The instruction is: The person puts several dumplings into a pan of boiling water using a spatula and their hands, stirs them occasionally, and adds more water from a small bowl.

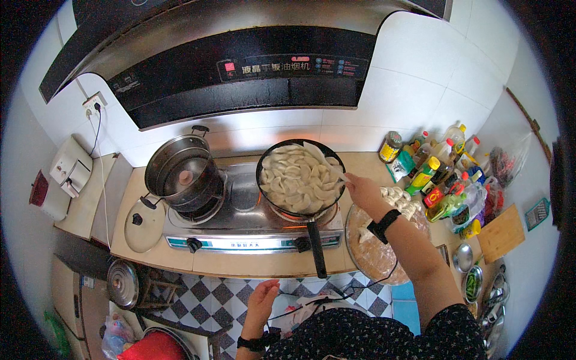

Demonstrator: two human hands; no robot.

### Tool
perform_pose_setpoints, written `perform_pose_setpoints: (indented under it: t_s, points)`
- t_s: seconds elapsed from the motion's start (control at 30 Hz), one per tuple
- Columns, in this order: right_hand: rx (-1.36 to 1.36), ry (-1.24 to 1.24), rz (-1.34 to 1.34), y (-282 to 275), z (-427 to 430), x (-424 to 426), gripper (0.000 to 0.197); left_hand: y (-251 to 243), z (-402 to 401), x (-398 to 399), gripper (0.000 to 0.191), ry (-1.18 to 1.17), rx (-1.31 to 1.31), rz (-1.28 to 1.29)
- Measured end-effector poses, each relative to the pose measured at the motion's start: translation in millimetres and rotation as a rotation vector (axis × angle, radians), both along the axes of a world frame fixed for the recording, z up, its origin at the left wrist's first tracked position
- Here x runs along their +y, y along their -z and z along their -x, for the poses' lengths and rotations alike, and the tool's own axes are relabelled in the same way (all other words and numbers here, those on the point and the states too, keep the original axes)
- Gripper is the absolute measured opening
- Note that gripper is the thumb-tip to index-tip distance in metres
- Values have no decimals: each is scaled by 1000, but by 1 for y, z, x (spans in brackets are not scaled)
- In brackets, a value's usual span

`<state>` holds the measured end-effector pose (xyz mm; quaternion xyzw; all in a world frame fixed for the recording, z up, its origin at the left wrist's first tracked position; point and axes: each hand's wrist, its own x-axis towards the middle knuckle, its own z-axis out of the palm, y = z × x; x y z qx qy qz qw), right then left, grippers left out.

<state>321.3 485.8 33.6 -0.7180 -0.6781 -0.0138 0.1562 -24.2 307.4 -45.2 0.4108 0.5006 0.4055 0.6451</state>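
Note:
My right hand point(362, 191) grips the handle of a pale, semi-translucent spatula point(318, 154). The spatula's blade reaches over the far right part of a black frying pan point(313, 228). Many crescent-shaped dumplings point(294, 177) in pale liquid fill this pan, which sits on the right burner of a two-burner gas stove point(245, 193). An orange glow shows beneath the pan, and its black handle points toward me. My left hand point(263, 299) hangs in front of the counter edge, loosely spread, with nothing seen in it. Dark bands circle both wrists.
A steamer pot point(182, 173) stands on the left burner, beside a glass lid point(145, 227). Under my right forearm, uncooked dumplings point(398, 198) lie on a floured round board point(382, 258). Sauce bottles point(423, 175) crowd the right corner. A range hood point(252, 81) overhangs the stove.

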Motion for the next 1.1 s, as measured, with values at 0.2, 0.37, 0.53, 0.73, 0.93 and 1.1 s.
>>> perform_pose_setpoints:
  t_s: [0.2,0.37,0.53,0.73,0.93,1.1]
  points:
    - [-71,-95,74,2,26,-18,34,2,-2,1,24,11,-5,23]
    - [-129,-153,88,1,34,-38,33,0,-8,0,25,28,-34,20]
    - [-99,-183,96,-20,53,-60,33,5,-9,-2,24,36,-36,5]
    - [-131,-201,131,-49,48,-82,35,12,-7,0,26,65,-8,-27]
    - [-139,-84,-132,-58,20,-70,32,22,-5,0,26,66,35,-89]
    - [-123,-2,-143,-42,-6,-55,32,16,-2,-4,27,88,37,-58]
